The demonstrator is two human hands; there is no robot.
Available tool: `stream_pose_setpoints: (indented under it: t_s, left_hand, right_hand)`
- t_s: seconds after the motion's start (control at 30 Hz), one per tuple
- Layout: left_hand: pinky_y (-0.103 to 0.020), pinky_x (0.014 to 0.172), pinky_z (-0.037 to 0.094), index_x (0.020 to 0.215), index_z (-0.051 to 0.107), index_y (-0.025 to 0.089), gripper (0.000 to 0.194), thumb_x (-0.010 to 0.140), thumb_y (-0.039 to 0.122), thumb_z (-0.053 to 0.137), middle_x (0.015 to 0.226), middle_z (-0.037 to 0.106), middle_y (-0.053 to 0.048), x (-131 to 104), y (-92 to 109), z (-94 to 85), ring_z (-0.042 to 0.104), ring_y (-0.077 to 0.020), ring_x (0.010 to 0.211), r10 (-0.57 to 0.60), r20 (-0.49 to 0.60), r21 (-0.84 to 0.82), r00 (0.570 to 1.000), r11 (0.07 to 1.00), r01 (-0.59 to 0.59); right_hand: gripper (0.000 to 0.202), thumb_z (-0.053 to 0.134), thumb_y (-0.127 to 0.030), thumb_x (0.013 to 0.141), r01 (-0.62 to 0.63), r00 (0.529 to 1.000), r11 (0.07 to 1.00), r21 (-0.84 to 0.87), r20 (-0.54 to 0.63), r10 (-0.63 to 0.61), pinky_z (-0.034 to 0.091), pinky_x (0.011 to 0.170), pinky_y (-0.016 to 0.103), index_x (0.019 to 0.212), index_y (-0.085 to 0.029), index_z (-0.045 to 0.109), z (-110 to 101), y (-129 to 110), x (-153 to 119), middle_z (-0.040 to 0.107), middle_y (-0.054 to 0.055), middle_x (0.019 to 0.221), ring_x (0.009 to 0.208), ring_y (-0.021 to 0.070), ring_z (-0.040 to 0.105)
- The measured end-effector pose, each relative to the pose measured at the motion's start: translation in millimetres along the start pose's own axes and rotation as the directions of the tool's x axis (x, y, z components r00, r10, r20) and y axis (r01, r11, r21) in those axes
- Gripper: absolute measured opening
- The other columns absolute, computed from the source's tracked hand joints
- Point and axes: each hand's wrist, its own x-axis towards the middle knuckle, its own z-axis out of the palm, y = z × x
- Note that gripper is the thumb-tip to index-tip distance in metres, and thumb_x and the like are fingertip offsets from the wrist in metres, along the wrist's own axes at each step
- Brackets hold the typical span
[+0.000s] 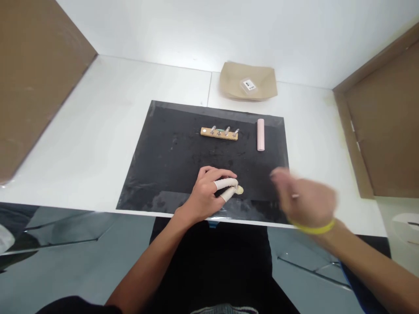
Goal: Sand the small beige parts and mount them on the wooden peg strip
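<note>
My left hand (214, 187) is closed in a pinch near the front of the black mat, with white finger cots on two of its fingers. At those fingertips sits a small, round, pale yellow piece (240, 190), partly hidden by the fingers; its exact kind is too small to make out. My right hand (304, 198) is raised over the mat's right edge and smeared by motion, so its fingers are unclear. A yellow band circles that wrist. Farther back lies a narrow wooden strip (219, 134) with several metal fittings standing on it.
A pink cylinder (260, 135) lies at the right of the black mat (176, 157). Behind the mat, a cardboard tray (229, 83) holds a small clear box (248, 86) with a label. Brown panels (386, 113) flank the white table on both sides.
</note>
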Motion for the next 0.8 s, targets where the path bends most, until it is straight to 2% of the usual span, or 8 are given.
stream_pose_setpoints:
  t_s: [0.1,0.23,0.33,0.43,0.53,0.67,0.73,0.8]
  left_hand:
    - [-0.044,0.099,0.045,0.099,0.074,0.023,0.01,0.096,0.017,0.067,0.112,0.079,-0.004,-0.5,-0.5,0.2,0.073,-0.0181,0.098,-0.01,0.015,0.001,1.0,1.0,0.01]
    - [-0.043,0.101,0.044,0.098,0.074,0.023,0.011,0.095,0.016,0.067,0.113,0.079,-0.004,-1.1,-0.2,-0.1,0.073,-0.0182,0.099,-0.023,0.027,-0.01,0.999,1.0,0.023]
    - [-0.044,0.101,0.044,0.097,0.074,0.024,0.01,0.095,0.018,0.066,0.112,0.08,-0.004,-1.0,0.5,-0.1,0.073,-0.018,0.097,-0.05,0.026,-0.003,0.998,0.999,0.05]
    - [-0.044,0.101,0.044,0.096,0.074,0.024,0.01,0.096,0.018,0.066,0.112,0.08,-0.003,-0.9,0.7,0.2,0.073,-0.0176,0.096,-0.048,0.034,0.001,0.998,0.999,0.048]
    - [-0.043,0.1,0.044,0.097,0.074,0.023,0.01,0.095,0.016,0.067,0.113,0.08,-0.003,-0.8,0.5,0.5,0.073,-0.0172,0.096,-0.034,0.026,0.002,0.999,0.999,0.034]
    - [-0.043,0.1,0.044,0.098,0.073,0.023,0.011,0.094,0.015,0.067,0.113,0.08,-0.003,-1.1,0.5,0.2,0.072,-0.0168,0.098,-0.026,0.022,-0.007,0.999,1.0,0.026]
    - [-0.043,0.101,0.044,0.098,0.073,0.024,0.011,0.095,0.016,0.066,0.113,0.08,-0.003,-1.4,0.5,0.0,0.072,-0.0173,0.099,-0.037,0.028,-0.005,0.999,0.999,0.038]
    - [-0.044,0.102,0.043,0.099,0.073,0.024,0.011,0.096,0.017,0.065,0.114,0.08,-0.004,-1.7,0.2,-0.2,0.073,-0.0177,0.099,-0.038,0.037,-0.011,0.999,0.999,0.039]
  right_hand:
    - [0.022,0.049,-0.013,0.102,0.027,1.0,1.0,0.011,0.001,-0.027,0.033,0.045,0.025,0.1,-0.014,0.071,-2.4,1.8,4.5,0.052,-0.004,0.057,0.047,0.0099,0.042]
    - [0.025,0.05,-0.008,0.098,0.004,1.0,1.0,0.003,0.01,-0.004,0.027,0.043,0.026,0.1,-0.021,0.072,-5.6,4.7,11.6,0.051,-0.005,0.054,0.043,0.0101,0.037]
    - [0.026,0.044,-0.008,0.102,0.007,1.0,1.0,0.022,-0.028,-0.006,0.032,0.045,0.025,0.1,-0.012,0.07,-7.6,2.3,13.8,0.051,-0.004,0.055,0.046,0.01,0.042]
    - [0.017,0.054,-0.012,0.1,-0.045,0.999,0.999,0.01,-0.026,0.045,0.031,0.044,0.025,0.101,-0.017,0.071,-10.0,0.4,15.2,0.056,-0.002,0.062,0.049,0.011,0.044]
    - [0.014,0.054,-0.014,0.103,0.014,0.999,0.999,0.037,-0.042,-0.013,0.037,0.048,0.021,0.101,-0.012,0.068,-11.1,1.8,16.6,0.054,-0.006,0.062,0.049,0.0078,0.044]
    - [0.029,0.046,-0.004,0.1,-0.072,0.996,0.997,0.009,-0.046,0.072,0.027,0.043,0.027,0.097,-0.017,0.071,-9.2,3.7,13.9,0.05,-0.004,0.054,0.044,0.0105,0.038]
    - [0.031,0.041,-0.006,0.102,-0.036,0.999,0.999,0.026,-0.037,0.037,0.031,0.045,0.027,0.094,-0.014,0.07,-6.1,-0.9,8.8,0.05,-0.003,0.053,0.046,0.0109,0.04]
    - [0.018,0.052,-0.016,0.102,0.04,0.997,0.996,0.081,0.059,-0.045,0.039,0.051,0.026,0.105,-0.016,0.07,-1.8,-7.0,2.3,0.06,-0.002,0.065,0.053,0.0111,0.049]
